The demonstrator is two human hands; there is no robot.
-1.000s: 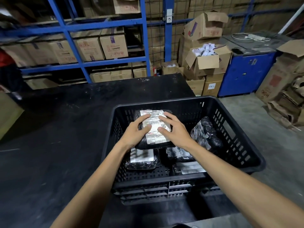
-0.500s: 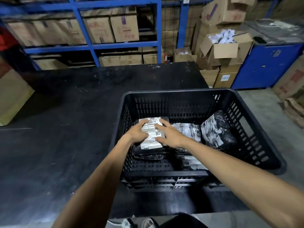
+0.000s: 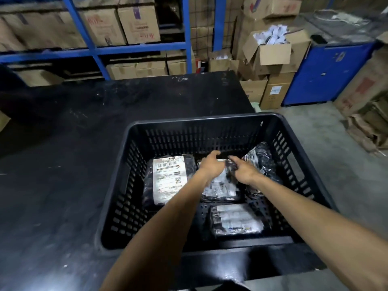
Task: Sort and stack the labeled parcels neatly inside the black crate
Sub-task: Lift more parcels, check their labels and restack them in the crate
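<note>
A black slatted crate [image 3: 117, 198] stands at the right end of a black table. Inside, a black parcel with a big white label [image 3: 168, 179] lies flat along the left wall. Both hands are on the middle parcel [image 3: 220, 187]: my left hand [image 3: 210, 164] curls over its far left edge, and my right hand [image 3: 244, 170] grips its far right edge. A third labeled parcel [image 3: 237, 221] lies near the front wall. A crumpled black parcel [image 3: 262, 158] leans against the right wall.
The black table [image 3: 63, 164] stretches left and behind the crate. Blue shelving [image 3: 92, 45] with cardboard boxes stands behind it. Open cartons [image 3: 273, 53], a blue cabinet [image 3: 327, 70] and flattened boxes [image 3: 369, 127] line the grey floor at right.
Both hands have let go of the big-label parcel, which now lies on the left stack, and moved right onto the middle parcel. The camera has tilted closer over the crate.
</note>
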